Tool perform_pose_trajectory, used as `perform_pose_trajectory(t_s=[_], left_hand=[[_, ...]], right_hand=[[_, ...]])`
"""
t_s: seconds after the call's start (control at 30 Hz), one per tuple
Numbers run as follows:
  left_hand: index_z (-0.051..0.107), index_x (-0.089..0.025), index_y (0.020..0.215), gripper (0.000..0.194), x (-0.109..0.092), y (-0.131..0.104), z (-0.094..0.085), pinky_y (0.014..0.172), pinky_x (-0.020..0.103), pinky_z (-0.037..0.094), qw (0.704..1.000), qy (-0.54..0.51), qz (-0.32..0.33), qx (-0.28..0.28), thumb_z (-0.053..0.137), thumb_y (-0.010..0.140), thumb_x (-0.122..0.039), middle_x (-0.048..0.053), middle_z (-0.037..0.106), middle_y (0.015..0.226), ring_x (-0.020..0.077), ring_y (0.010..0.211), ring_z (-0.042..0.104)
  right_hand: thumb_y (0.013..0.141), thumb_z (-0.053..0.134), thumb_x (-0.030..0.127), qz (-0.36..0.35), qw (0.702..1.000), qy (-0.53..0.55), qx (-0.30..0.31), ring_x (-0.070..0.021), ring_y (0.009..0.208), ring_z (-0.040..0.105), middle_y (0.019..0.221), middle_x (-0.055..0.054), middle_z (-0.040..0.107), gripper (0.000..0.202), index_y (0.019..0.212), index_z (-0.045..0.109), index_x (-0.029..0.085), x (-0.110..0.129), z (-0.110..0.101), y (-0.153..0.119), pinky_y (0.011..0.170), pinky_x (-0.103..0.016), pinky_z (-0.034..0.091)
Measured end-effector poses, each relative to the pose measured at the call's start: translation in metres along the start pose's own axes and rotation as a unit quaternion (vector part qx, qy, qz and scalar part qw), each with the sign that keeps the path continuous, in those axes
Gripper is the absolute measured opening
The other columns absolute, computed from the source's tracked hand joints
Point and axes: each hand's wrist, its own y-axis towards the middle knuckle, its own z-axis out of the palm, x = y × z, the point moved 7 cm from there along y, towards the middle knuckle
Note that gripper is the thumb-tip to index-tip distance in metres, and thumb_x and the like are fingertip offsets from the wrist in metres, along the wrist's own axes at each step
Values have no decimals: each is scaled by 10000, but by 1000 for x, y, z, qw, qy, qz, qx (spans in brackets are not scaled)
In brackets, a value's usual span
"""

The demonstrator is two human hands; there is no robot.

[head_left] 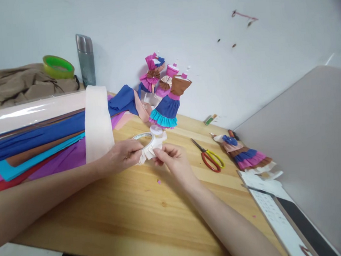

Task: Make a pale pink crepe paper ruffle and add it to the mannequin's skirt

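My left hand (124, 154) is closed on a roll of tape (144, 138) at its left side, held just above the wooden table. Along the near side of the roll runs a ruffled strip of cream paper (149, 152). My right hand (171, 157) pinches the strip's right end between thumb and fingers. Right behind the roll stands a paper doll dress (167, 106) in brown, blue and turquoise tiers, with a white round base (156, 129). Scissors (210, 156) with red and yellow handles lie to the right of my right hand.
Folded coloured crepe paper (32, 131) and a cream strip (98, 123) cover the table's left. A bottle (86, 59), green tape (58, 67) and brown cloth (18, 84) stand behind. Another paper dress (247, 153) and a white keyboard (270, 211) lie right, beside a grey panel (309, 130).
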Motion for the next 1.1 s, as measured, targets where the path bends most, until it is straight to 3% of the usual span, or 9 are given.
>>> perform_pose_trajectory(t_s=[0.2,0.3,0.37,0.53,0.63,0.8,0.97,1.1], left_hand=[[436,-170,655,261,10,-3,-1,520,223,293,989,-95,-109,-13,350,868,-293,-35,390,608,96,571,382],[444,-171,672,278,12,-2,-2,511,221,291,984,-131,-123,-18,348,879,-330,-35,402,614,97,569,381],[427,-174,654,271,14,-1,-1,513,219,290,985,-121,-119,-9,359,871,-322,-39,384,602,94,564,376],[439,-169,636,250,22,-2,7,502,218,268,987,-101,-123,19,368,848,-282,-47,357,573,88,540,370],[455,-167,639,273,23,-2,9,501,218,274,982,-124,-137,26,373,865,-297,-47,379,569,87,536,374],[536,-148,698,326,23,-1,10,536,222,329,973,-180,-139,28,360,916,-316,-9,543,648,100,583,450],[549,-143,673,311,28,-2,16,512,215,307,975,-159,-148,47,378,898,-274,-33,476,589,91,546,418],[581,-136,717,343,30,-1,15,544,215,340,967,-197,-154,41,370,925,-309,-17,548,635,100,587,457]], right_hand=[[784,652,429,-30,996,36,-78,-156,572,563,627,-27,668,280,642,684,190,-8,2,-8,597,-293,422],[769,678,469,-20,993,102,-52,-160,615,605,780,-46,714,274,768,710,198,-14,7,-7,591,-289,444],[762,697,483,-10,990,137,-27,-150,621,601,773,-39,703,293,817,708,196,-17,10,-5,570,-268,433],[718,760,425,53,983,173,-28,-96,490,515,593,8,639,274,683,643,180,-35,12,-1,515,-232,393],[706,773,435,62,981,182,-21,-83,469,504,590,12,639,295,675,634,176,-41,13,0,507,-225,388],[729,725,548,63,980,190,22,-118,565,575,705,-30,681,371,756,662,183,-39,18,0,510,-238,409],[680,777,485,104,980,170,6,-91,489,516,617,17,629,329,729,636,192,-45,17,0,491,-230,398],[683,772,503,106,975,191,36,-93,520,536,632,12,627,351,716,625,186,-46,20,-1,521,-235,423]])
